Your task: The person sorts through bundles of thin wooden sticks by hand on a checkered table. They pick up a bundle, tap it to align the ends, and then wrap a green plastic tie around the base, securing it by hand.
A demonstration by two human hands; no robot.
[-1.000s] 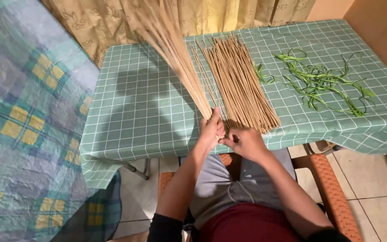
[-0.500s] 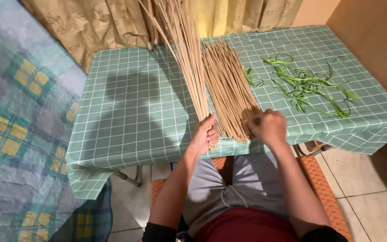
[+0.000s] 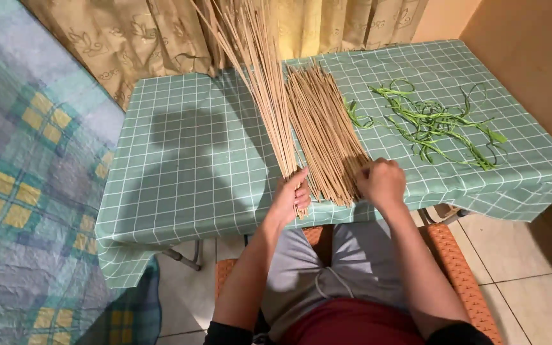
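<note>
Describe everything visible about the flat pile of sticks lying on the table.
The flat pile of sticks is a layer of thin, straight, tan stalks that look like dried plant ribs, lying side by side on the green checked tablecloth. It runs from the table's near edge toward the curtain, fanning slightly. The right hand rests on its near end. A second bundle, gripped by the left hand, rises along its left side. Green strips lie to its right.

Left hand [image 3: 291, 197] curled in grip; right hand [image 3: 383, 183] fisted, knuckles up.
</note>
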